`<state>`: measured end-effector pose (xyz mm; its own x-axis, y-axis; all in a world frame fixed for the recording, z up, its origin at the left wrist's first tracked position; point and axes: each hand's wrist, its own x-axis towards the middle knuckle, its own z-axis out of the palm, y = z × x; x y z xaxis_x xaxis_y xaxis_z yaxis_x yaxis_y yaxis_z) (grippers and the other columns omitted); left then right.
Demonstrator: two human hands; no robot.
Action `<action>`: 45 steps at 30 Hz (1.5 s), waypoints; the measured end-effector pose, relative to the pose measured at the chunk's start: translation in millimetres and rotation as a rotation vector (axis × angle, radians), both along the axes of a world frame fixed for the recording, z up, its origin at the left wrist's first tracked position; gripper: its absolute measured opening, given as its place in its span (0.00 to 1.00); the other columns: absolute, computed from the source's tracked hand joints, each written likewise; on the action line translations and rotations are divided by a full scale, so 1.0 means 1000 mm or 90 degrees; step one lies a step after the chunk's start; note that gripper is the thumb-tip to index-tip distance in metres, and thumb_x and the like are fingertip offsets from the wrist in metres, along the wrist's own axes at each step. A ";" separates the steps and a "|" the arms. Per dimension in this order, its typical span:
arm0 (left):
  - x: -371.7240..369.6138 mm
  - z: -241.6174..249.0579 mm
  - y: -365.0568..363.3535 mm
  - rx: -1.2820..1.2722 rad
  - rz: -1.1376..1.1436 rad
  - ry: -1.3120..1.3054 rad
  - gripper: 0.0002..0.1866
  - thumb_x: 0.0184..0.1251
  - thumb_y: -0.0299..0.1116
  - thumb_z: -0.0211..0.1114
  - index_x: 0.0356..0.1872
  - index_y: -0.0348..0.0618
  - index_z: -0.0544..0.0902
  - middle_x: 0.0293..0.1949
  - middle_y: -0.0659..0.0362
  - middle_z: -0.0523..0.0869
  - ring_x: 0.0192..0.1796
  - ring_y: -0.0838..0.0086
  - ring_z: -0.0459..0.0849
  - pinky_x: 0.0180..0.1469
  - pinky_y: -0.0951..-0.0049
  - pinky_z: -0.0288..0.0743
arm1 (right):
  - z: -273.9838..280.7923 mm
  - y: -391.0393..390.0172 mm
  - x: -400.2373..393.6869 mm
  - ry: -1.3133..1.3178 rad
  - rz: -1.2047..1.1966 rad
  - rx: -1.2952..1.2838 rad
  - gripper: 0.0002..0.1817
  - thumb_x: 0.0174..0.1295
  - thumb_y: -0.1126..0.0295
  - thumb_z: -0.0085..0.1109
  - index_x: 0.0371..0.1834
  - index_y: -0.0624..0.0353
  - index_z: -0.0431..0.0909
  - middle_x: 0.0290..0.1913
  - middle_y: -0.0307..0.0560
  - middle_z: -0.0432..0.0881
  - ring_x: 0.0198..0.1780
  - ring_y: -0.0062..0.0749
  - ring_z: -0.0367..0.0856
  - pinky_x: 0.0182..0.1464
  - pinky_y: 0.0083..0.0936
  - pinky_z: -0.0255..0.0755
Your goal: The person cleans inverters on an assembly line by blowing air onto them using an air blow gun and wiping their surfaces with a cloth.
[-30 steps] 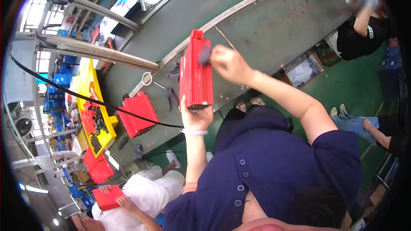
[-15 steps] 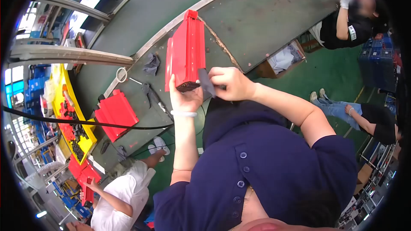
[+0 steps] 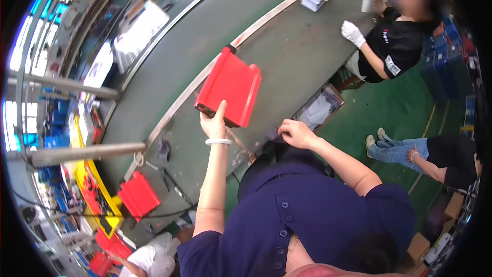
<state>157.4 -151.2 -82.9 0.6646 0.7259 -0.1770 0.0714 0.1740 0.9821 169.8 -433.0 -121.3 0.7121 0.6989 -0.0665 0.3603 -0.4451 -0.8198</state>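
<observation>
My left hand (image 3: 214,124), with a white bangle at the wrist, grips a red case (image 3: 231,90) by its near end. The case is tilted above the dark green workbench (image 3: 287,56), its smooth red face toward me and a black part on its near end. Close to the bench edge, my right hand (image 3: 299,134) is closed in a pinch on a dark grey cloth (image 3: 272,132), away from the case. Another dark cloth (image 3: 163,150) lies on the bench. Further left rests a second red case (image 3: 139,195), beside a corded hand tool (image 3: 177,187).
A yellow tray (image 3: 119,221) with red and black parts stands at left. Under the bench edge sits a cardboard box (image 3: 335,97) with papers. A white-gloved co-worker (image 3: 387,46) is at far right, another person in white (image 3: 154,257) at lower left. A metal post (image 3: 87,154) crosses the left.
The red case has turned from its ribbed side to its smooth face and moved slightly right. My right hand has drawn away from it with the cloth, down and right. The view has shifted.
</observation>
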 end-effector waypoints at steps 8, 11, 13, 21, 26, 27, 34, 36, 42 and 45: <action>0.178 0.004 -0.094 0.799 -0.232 -0.069 0.32 0.41 0.41 0.83 0.52 0.46 0.83 0.45 0.56 0.90 0.45 0.58 0.90 0.47 0.64 0.84 | -0.039 -0.124 0.047 0.023 -0.128 -0.121 0.08 0.56 0.72 0.59 0.36 0.58 0.85 0.38 0.50 0.82 0.43 0.51 0.84 0.45 0.42 0.78; 0.226 -0.017 -0.132 0.897 -0.297 -0.210 0.28 0.44 0.34 0.77 0.52 0.43 0.83 0.55 0.54 0.88 0.54 0.58 0.87 0.57 0.62 0.80 | -0.038 -0.138 0.050 0.044 -0.158 -0.155 0.08 0.56 0.71 0.59 0.36 0.57 0.86 0.38 0.50 0.83 0.43 0.50 0.84 0.46 0.41 0.78; 0.242 -0.031 -0.158 0.922 -0.359 -0.202 0.22 0.47 0.29 0.71 0.49 0.42 0.83 0.59 0.54 0.86 0.59 0.54 0.85 0.60 0.60 0.78 | -0.037 -0.141 0.049 0.054 -0.157 -0.143 0.08 0.57 0.70 0.59 0.36 0.57 0.86 0.38 0.50 0.83 0.43 0.50 0.84 0.47 0.41 0.79; 0.216 -0.135 -0.199 1.024 -0.475 -0.191 0.19 0.64 0.35 0.60 0.57 0.52 0.77 0.63 0.56 0.77 0.62 0.64 0.77 0.54 0.61 0.74 | -0.045 -0.123 0.051 0.120 -0.072 -0.144 0.06 0.58 0.74 0.63 0.37 0.59 0.86 0.37 0.48 0.84 0.38 0.42 0.85 0.44 0.33 0.78; 0.166 -0.123 -0.204 0.780 -0.535 -0.104 0.21 0.58 0.37 0.67 0.53 0.46 0.78 0.63 0.49 0.78 0.65 0.53 0.76 0.60 0.55 0.73 | -0.043 -0.105 0.060 0.132 0.039 -0.185 0.07 0.58 0.74 0.63 0.38 0.60 0.86 0.39 0.50 0.85 0.39 0.43 0.86 0.46 0.33 0.79; 0.145 -0.102 -0.193 0.697 -0.587 -0.019 0.22 0.57 0.38 0.70 0.53 0.46 0.79 0.60 0.49 0.80 0.63 0.53 0.78 0.60 0.54 0.73 | -0.046 -0.099 0.062 0.129 0.065 -0.198 0.07 0.58 0.74 0.64 0.38 0.60 0.86 0.39 0.51 0.85 0.40 0.43 0.86 0.46 0.32 0.79; -0.123 -0.025 -0.033 0.419 -0.245 0.229 0.17 0.58 0.45 0.71 0.43 0.45 0.86 0.37 0.53 0.89 0.40 0.54 0.89 0.42 0.58 0.82 | -0.043 0.026 0.087 0.338 0.288 -0.232 0.09 0.61 0.78 0.61 0.43 0.64 0.84 0.34 0.38 0.84 0.34 0.19 0.80 0.39 0.21 0.76; -0.214 0.001 0.012 0.460 0.218 0.218 0.07 0.59 0.35 0.70 0.29 0.42 0.85 0.25 0.53 0.85 0.26 0.63 0.85 0.30 0.67 0.77 | -0.049 0.083 0.081 0.387 0.294 -0.150 0.10 0.62 0.80 0.59 0.46 0.64 0.81 0.35 0.38 0.84 0.34 0.19 0.79 0.39 0.20 0.75; -0.438 -0.037 0.172 0.303 0.788 0.480 0.19 0.59 0.41 0.76 0.46 0.40 0.84 0.39 0.53 0.88 0.39 0.67 0.88 0.44 0.66 0.81 | 0.013 0.266 -0.023 -0.297 0.508 -0.380 0.20 0.58 0.61 0.69 0.51 0.55 0.79 0.49 0.58 0.82 0.46 0.55 0.85 0.48 0.45 0.80; -0.477 -0.074 0.258 0.418 0.749 0.519 0.37 0.55 0.45 0.79 0.64 0.37 0.75 0.59 0.46 0.80 0.62 0.56 0.80 0.64 0.61 0.75 | 0.070 0.341 -0.150 -0.042 0.839 -0.214 0.19 0.65 0.62 0.64 0.57 0.57 0.79 0.52 0.58 0.82 0.52 0.54 0.84 0.55 0.41 0.80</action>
